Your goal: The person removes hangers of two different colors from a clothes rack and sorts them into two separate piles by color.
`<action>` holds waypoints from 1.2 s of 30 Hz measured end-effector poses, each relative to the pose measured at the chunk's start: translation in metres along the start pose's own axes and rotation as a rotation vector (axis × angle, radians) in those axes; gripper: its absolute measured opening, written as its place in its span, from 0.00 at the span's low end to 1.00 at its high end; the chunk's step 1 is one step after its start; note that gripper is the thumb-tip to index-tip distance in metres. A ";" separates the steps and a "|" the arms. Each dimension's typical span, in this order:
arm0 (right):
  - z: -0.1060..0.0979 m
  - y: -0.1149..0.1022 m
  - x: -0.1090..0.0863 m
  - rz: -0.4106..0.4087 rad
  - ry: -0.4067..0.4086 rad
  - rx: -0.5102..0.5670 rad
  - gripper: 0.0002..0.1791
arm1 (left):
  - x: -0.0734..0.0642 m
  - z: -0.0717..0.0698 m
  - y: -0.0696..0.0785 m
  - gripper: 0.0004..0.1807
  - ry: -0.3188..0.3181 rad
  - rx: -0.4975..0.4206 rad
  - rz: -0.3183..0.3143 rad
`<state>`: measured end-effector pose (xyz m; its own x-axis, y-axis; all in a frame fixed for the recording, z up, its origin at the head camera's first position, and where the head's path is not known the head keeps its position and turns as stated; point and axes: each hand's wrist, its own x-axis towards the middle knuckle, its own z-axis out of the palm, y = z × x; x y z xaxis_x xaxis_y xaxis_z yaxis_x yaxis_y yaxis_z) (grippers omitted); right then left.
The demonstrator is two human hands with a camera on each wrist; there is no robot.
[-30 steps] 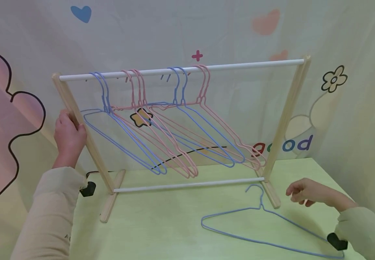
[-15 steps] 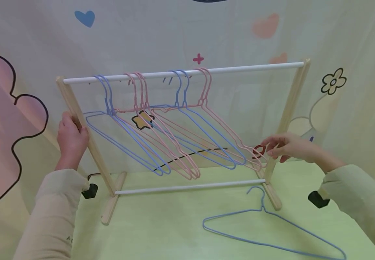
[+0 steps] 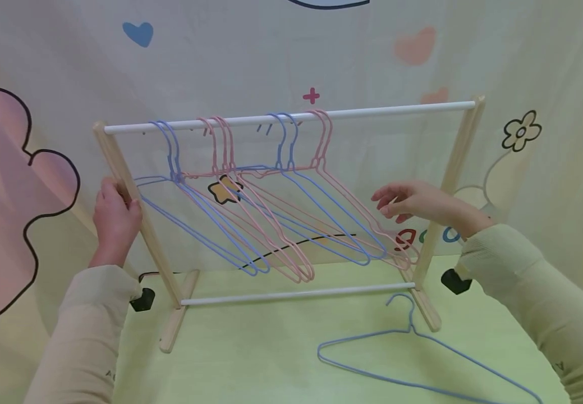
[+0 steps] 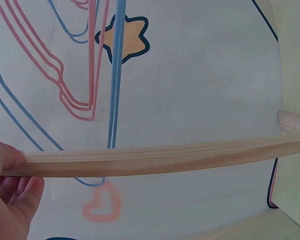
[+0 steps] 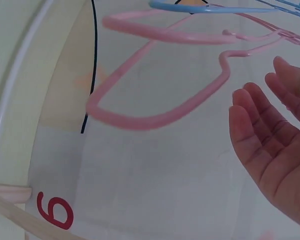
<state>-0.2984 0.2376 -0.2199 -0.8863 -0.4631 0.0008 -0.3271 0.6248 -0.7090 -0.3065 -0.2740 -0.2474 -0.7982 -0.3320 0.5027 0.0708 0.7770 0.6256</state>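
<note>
My left hand [image 3: 115, 220] grips the left wooden post [image 4: 155, 162] of a small clothes rack, thumb on one side and fingers on the other in the left wrist view. Blue and pink wire hangers hang in groups from the rack's white top rail [image 3: 382, 113]. My right hand [image 3: 412, 203] is in the air just right of the rightmost pink hangers [image 3: 347, 196], its fingers loosely bent and holding nothing. In the right wrist view, the looped end of a pink hanger [image 5: 155, 122] lies close to those fingertips. Left of that pair hang two blue hangers [image 3: 331, 210].
A loose blue hanger [image 3: 367, 368] lies flat on the pale green table [image 3: 230, 359], in front of the rack's right foot [image 3: 427, 310]. A white lower rail [image 3: 296, 294] joins the feet. Behind the rack hangs a printed curtain [image 3: 230, 62].
My right hand has risen from above the table's right side and moved left, past the right post, to near the pink hangers. My left hand keeps its grip on the left post.
</note>
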 end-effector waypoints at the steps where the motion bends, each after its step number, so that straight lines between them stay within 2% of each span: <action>1: 0.001 -0.002 0.003 0.001 -0.007 0.004 0.21 | 0.000 0.000 0.000 0.18 -0.004 0.002 -0.001; 6: 0.006 -0.010 0.018 -0.001 -0.024 0.019 0.20 | -0.001 -0.001 0.001 0.17 -0.003 0.000 -0.003; 11: 0.011 -0.014 0.027 -0.008 -0.030 -0.014 0.15 | -0.001 0.001 0.001 0.16 0.008 -0.011 -0.005; 21: 0.013 -0.019 0.030 -0.015 -0.008 -0.015 0.10 | 0.000 0.002 0.001 0.16 0.045 -0.016 0.004; 29: -0.006 -0.025 0.012 -0.021 0.097 -0.025 0.09 | -0.001 0.003 0.002 0.17 0.041 -0.012 0.008; 36: -0.025 -0.014 -0.017 0.015 0.162 -0.138 0.09 | -0.001 0.001 0.001 0.16 0.034 -0.023 0.003</action>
<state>-0.2868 0.2525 -0.1925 -0.9290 -0.3529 0.1117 -0.3450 0.7164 -0.6064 -0.3063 -0.2724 -0.2478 -0.7772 -0.3477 0.5245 0.0874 0.7657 0.6372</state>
